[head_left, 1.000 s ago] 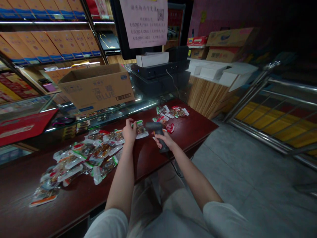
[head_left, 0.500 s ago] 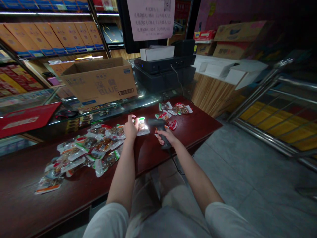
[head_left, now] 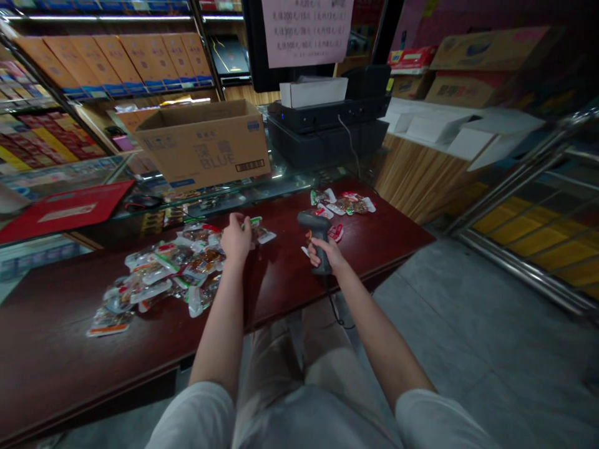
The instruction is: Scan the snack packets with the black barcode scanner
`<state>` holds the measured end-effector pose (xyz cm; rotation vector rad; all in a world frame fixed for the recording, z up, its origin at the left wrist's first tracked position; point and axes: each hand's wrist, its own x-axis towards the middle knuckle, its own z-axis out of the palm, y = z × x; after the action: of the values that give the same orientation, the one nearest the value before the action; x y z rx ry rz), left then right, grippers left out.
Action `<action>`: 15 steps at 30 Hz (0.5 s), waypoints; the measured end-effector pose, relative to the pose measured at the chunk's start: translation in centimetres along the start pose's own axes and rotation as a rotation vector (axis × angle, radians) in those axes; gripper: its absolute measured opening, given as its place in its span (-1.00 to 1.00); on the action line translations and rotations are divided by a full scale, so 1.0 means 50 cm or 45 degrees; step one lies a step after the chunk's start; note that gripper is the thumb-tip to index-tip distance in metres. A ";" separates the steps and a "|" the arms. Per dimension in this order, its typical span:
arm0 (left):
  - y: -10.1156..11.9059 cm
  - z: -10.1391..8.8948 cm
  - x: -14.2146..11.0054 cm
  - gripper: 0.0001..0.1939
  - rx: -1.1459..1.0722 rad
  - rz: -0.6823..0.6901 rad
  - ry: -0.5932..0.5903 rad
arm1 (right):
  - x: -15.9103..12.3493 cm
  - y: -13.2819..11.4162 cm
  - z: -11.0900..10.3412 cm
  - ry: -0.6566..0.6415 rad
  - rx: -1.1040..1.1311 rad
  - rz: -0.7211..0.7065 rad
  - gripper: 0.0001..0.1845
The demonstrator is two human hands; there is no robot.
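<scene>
My left hand (head_left: 236, 239) is closed on a small clear snack packet (head_left: 259, 232) with a green end, held just above the dark red counter (head_left: 290, 280). Left of it lies a heap of several similar snack packets (head_left: 163, 274). My right hand (head_left: 325, 252) grips the handle of a dark barcode scanner (head_left: 315, 237), upright over the counter, its head pointing left toward the packet. Beyond the scanner a smaller group of packets (head_left: 344, 204) lies near the counter's far right corner.
An open cardboard box (head_left: 206, 146) stands on a glass case behind the counter, next to a black till machine (head_left: 327, 125) with a white box on top. Shelves of boxed goods (head_left: 107, 59) fill the left wall. Metal rails (head_left: 528, 206) run at right.
My left hand has drawn the packet back to the left and lower, away from the scanner. The right hand has tipped the scanner upright. The view has shifted left.
</scene>
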<state>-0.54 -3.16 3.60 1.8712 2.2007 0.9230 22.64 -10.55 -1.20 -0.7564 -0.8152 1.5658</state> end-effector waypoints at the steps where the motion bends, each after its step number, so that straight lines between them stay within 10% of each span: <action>1: -0.013 -0.009 -0.003 -0.61 0.067 -0.003 0.051 | 0.000 -0.001 0.001 0.001 0.013 -0.018 -0.55; 5: -0.046 -0.018 -0.035 -0.50 0.172 0.191 0.243 | -0.002 -0.011 0.002 0.036 0.073 -0.080 -0.59; 9: -0.051 0.015 -0.071 -0.55 0.172 0.632 -0.120 | -0.006 -0.022 0.003 0.163 0.118 -0.133 -0.64; 15: -0.047 0.042 -0.093 -0.53 0.247 0.383 0.099 | -0.008 -0.021 0.002 0.222 0.184 -0.256 -0.66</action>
<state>-0.50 -6.83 -0.69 2.3428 2.1578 0.8642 23.16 -10.87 -0.25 -0.6736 -0.6228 1.3430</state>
